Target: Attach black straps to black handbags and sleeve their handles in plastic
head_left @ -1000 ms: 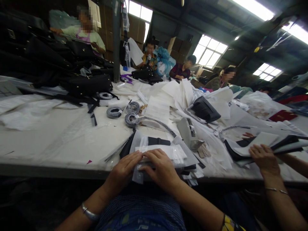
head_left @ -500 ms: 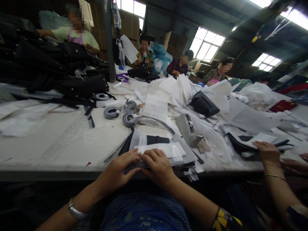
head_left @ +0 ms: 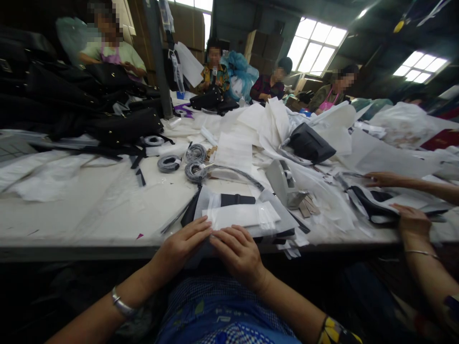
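Observation:
In front of me at the table's near edge lies a black bag [head_left: 238, 199], partly covered with white wrapping sheet [head_left: 233, 216] and clear film. My left hand [head_left: 182, 244] rests on the sheet's near left edge, fingers stretched out and lying flat. Beside it my right hand [head_left: 239, 255] lies over the near edge, its fingers extended on the wrapping and almost touching the left fingertips. Both thumbs are mostly hidden. A black strap or handle [head_left: 245, 177] loops out behind the bag.
Coiled grey cords [head_left: 196, 170] lie behind the bag. A grey tape dispenser [head_left: 283, 184] stands to its right. Black bags [head_left: 122, 126] are heaped at the left, white sheets [head_left: 265, 122] at the back. At right a co-worker's hands [head_left: 412, 222] handle another black bag. Several people work across the table.
My hands have shifted slightly on the wrapping, and the thumbs that showed earlier are now mostly hidden. The co-worker's far hand has reached in over the bag at right. The view has turned a little.

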The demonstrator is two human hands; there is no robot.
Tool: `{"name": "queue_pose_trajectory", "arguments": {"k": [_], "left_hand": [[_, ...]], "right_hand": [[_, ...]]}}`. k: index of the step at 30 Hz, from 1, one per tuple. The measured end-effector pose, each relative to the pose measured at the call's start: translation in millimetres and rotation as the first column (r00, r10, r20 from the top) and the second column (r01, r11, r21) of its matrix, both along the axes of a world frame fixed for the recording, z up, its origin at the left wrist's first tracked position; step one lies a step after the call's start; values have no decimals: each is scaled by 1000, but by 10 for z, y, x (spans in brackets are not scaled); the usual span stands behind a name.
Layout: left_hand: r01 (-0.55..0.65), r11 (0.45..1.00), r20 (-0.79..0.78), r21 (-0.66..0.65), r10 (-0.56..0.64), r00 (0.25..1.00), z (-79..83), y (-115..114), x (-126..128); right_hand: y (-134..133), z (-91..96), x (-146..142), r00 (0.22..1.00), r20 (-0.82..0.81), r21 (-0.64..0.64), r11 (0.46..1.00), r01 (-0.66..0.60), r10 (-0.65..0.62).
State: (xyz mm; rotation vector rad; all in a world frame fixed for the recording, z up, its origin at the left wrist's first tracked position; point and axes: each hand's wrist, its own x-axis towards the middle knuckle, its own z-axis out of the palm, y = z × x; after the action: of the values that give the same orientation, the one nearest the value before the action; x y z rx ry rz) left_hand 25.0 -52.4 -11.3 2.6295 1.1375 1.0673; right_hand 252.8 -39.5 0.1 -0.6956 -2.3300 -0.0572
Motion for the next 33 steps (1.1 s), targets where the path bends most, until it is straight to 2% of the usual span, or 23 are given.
{"name": "queue_pose_trajectory", "arguments": {"k": [3,6,8,9,11,13,16,19,22,24,26,30,33], "left_hand": [[-4,1000,0,2,4,1000,43,-36,41],[11,996,-17,-88,-13,1000,118,-70,60],[18,992,-30,-122,-22,999,132,-69,52],[17,993,-33,-113,-21,999,124,-60,44],[21,997,-37,-71,-23,999,88,-31,22],[30,999,-44,-43,-32,999,54,-2,2],[41,998,-59,-40,-44,997,48,25,-12],[35,998,-60,-53,-38,997,77,34,-10],[32,998,-54,-55,-35,998,94,41,-9],[33,999,-49,-43,-35,998,92,46,-11],[36,999,-59,-22,-38,998,81,49,-15],[42,998,-122,37,-38,992,37,39,-15],[24,996,-145,86,-11,989,-21,29,-3]], "right_hand": [[-96,-71,-17,996,-58,-42,997,72,-74],[-83,-96,-58,985,-81,-110,984,141,-151],[-79,-120,-56,982,-109,-94,985,144,-154],[-95,-143,-43,985,-126,-62,992,109,-117],[-165,-225,-13,991,-128,24,999,-31,34],[-253,-362,-5,983,-55,79,983,-169,173],[-289,-664,-86,977,78,88,975,-205,199],[-143,-976,-253,966,143,109,967,-231,214],[43,-1117,-415,949,138,133,944,-302,284],[91,-1068,-476,947,94,128,939,-319,309],[46,-930,-485,953,29,109,947,-302,301],[-241,-640,-382,968,-98,47,973,-228,231],[-482,-579,-290,964,-202,-2,985,-175,171]]}}
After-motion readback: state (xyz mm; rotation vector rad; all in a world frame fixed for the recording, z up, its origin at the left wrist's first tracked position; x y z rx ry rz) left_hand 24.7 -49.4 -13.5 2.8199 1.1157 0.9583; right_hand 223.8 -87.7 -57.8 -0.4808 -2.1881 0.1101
